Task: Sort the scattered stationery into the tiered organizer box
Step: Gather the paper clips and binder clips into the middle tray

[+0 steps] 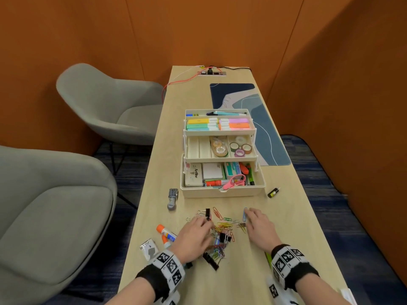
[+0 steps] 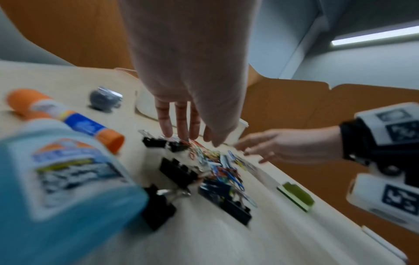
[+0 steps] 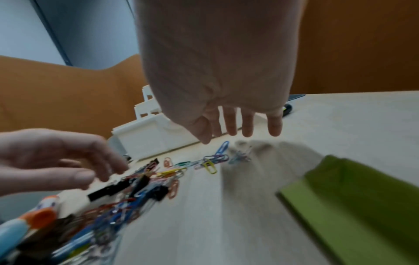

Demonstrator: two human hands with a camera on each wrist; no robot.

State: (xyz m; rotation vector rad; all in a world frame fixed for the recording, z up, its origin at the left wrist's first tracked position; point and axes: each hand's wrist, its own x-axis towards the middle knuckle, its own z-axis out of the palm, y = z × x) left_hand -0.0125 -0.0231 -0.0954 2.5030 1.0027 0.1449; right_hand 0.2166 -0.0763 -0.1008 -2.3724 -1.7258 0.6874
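A loose pile of coloured paper clips and black binder clips (image 1: 221, 233) (image 2: 211, 161) (image 3: 158, 177) lies on the wooden table in front of the cream tiered organizer box (image 1: 222, 192) (image 3: 147, 141), whose tiers stand open and hold highlighters, tape rolls and boxes. My left hand (image 1: 202, 225) (image 2: 183, 129) reaches over the pile's left side, fingers straight, tips at the clips. My right hand (image 1: 253, 216) (image 3: 238, 129) hovers at the pile's right side with fingers spread, beside a blue paper clip (image 1: 245, 214) (image 3: 223, 147). Neither hand holds anything.
An orange-capped glue stick (image 1: 165, 232) (image 2: 68, 116) and a blue glue bottle (image 2: 68, 170) lie left of the pile. A grey stamp (image 1: 172, 198), a silver packet (image 1: 148, 248), a small black item (image 1: 273, 192) and a green sticky pad (image 3: 340, 197) are scattered about. Grey chairs (image 1: 55, 205) stand left.
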